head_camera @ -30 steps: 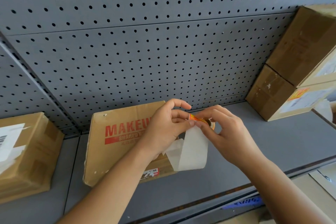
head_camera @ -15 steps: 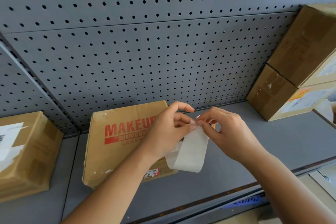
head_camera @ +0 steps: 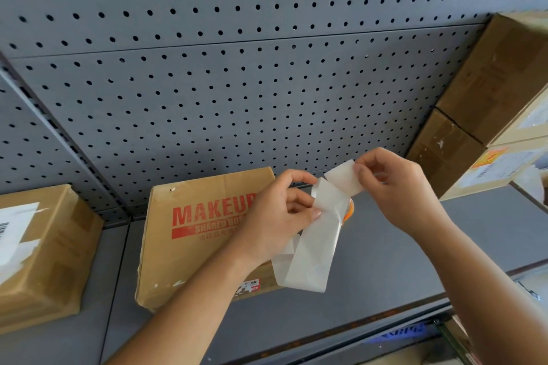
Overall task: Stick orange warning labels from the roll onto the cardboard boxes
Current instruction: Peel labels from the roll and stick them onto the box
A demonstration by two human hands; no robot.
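Grey perforated pegboard wall [head_camera: 237, 83] behind a smooth grey shelf [head_camera: 385, 261], with a scuffed cardboard MAKEUP box [head_camera: 189, 246] sitting on it. Both hands are up in front of the box: left hand [head_camera: 278, 216] pinches the glossy white backing strip [head_camera: 314, 246], right hand [head_camera: 397, 187] pinches a rounded-corner label [head_camera: 344, 178] at its top, orange roll [head_camera: 350, 210] peeking out behind

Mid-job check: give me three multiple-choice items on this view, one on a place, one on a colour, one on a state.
1. The MAKEUP box stands: A on the grey shelf; B inside a bin; C on the floor.
2. Its print is: A blue; B red; C green.
3. The right hand: A lies flat on the shelf; B hangs empty; C pinches the top end of the white strip.

Answers:
A: the box sits on the shelf below the pegboard.
B: the letters are red.
C: the fingers close on the strip's upper flap.
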